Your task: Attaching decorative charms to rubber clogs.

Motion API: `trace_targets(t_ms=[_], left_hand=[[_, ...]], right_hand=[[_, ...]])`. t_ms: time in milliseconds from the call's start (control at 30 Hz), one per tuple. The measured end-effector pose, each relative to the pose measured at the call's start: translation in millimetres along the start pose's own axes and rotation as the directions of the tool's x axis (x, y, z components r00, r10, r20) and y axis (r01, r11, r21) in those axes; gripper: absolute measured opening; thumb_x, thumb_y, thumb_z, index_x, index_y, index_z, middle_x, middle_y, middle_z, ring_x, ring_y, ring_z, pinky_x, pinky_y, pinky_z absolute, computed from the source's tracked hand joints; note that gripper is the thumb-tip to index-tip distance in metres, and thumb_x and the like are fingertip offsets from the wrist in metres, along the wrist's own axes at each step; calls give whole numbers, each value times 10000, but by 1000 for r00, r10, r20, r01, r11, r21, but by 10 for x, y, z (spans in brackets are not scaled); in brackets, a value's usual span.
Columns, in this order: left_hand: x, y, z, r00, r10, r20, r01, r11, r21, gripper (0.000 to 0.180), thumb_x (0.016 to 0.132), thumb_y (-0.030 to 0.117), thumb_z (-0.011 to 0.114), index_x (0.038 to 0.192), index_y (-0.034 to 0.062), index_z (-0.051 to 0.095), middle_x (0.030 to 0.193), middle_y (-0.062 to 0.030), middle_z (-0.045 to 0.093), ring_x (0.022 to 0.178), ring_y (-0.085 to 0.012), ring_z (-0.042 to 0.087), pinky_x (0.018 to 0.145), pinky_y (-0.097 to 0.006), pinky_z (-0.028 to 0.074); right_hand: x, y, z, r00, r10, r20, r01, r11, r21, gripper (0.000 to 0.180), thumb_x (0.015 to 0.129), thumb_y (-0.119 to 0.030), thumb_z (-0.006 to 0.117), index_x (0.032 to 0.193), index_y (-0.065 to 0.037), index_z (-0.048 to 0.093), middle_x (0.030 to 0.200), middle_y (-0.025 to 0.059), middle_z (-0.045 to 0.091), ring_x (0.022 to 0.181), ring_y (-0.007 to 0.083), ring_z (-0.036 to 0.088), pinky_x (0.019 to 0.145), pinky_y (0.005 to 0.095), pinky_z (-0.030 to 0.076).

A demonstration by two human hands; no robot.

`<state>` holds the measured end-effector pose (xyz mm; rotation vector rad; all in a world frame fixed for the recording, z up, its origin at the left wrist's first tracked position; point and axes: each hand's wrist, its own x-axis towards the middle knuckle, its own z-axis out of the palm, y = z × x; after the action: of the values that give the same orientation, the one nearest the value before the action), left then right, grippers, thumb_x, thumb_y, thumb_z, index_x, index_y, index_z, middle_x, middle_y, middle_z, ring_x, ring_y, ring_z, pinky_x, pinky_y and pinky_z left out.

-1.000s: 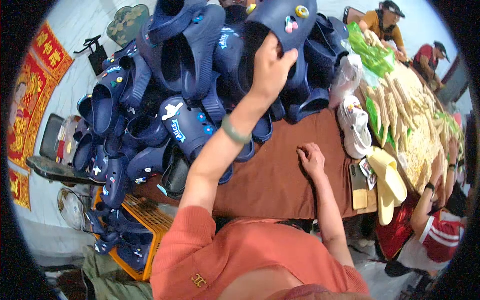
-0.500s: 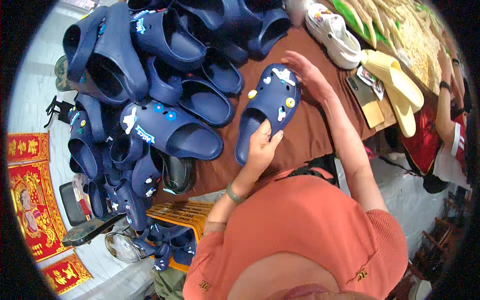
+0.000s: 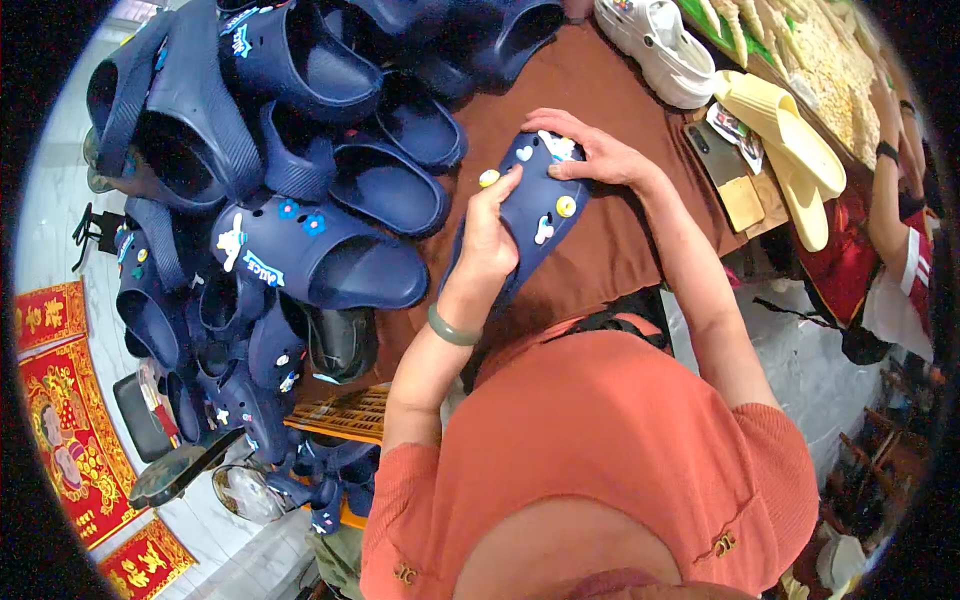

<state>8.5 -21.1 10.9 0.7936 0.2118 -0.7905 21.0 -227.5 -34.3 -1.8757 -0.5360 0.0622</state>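
Observation:
A navy blue clog [image 3: 537, 207] with small charms on its upper lies on the brown cloth in front of me, toe pointing away. My left hand [image 3: 487, 238] grips it at the foot opening, a fingertip beside the round yellow charm on its left side; some of the fingers are hidden. Across the toe curls my right hand [image 3: 600, 157], its thumb pressed near a white charm [image 3: 562, 150] and its fingers over the far end. Left of it sits another navy clog [image 3: 335, 262] with blue flower charms.
Several navy clogs are piled on the left, including a large one [image 3: 190, 120]. An orange crate [image 3: 340, 412] stands below the table edge. At the right are a white clog [image 3: 670, 60], pale yellow slippers [image 3: 775, 120], a phone [image 3: 710, 160] and another person's arm [image 3: 885, 200].
My right hand has closed over the clog's toe from beside it. My left hand has slid up from the heel side toward the yellow charm. The view has shifted slightly.

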Motion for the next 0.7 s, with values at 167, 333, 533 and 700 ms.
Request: trace_targets(t_ms=[167, 333, 533, 700], left_hand=[[-17, 13, 68, 999, 23, -45, -24, 1000, -20, 279, 874, 200, 582, 1096, 33, 577, 1055, -118, 641, 953, -245, 627, 874, -372, 492], [-53, 33, 98, 999, 13, -44, -17, 997, -81, 228, 873, 199, 583, 1039, 43, 583, 1038, -110, 635, 933, -245, 629, 864, -381, 500], [68, -60, 100, 989, 27, -145, -40, 995, -87, 310, 861, 197, 581, 1111, 15, 558, 1070, -130, 619, 958, -255, 617, 865, -398, 495], [1, -23, 175, 988, 19, -155, -29, 997, -66, 224, 846, 195, 612, 1013, 47, 592, 1010, -99, 635, 924, -236, 618, 859, -372, 484]], right_hand=[[-7, 34, 59, 990, -103, -101, 94, 992, -89, 543, 814, -314, 646, 1257, -63, 457, 1284, 116, 448, 1242, 272, 392, 1049, 383, 301], [-3, 29, 154, 977, -134, -166, 90, 964, -249, 509, 852, -385, 572, 1233, -70, 452, 1238, 135, 467, 1167, 310, 449, 954, 423, 366], [-28, -76, 144, 977, -109, -183, 29, 920, -392, 411, 908, -333, 507, 1219, -69, 461, 1221, 138, 472, 1151, 311, 462, 922, 438, 373], [1, -112, 163, 973, -97, -209, -5, 897, -441, 366, 926, -315, 473, 1184, -56, 496, 1180, 139, 502, 1090, 324, 508, 890, 441, 390]])
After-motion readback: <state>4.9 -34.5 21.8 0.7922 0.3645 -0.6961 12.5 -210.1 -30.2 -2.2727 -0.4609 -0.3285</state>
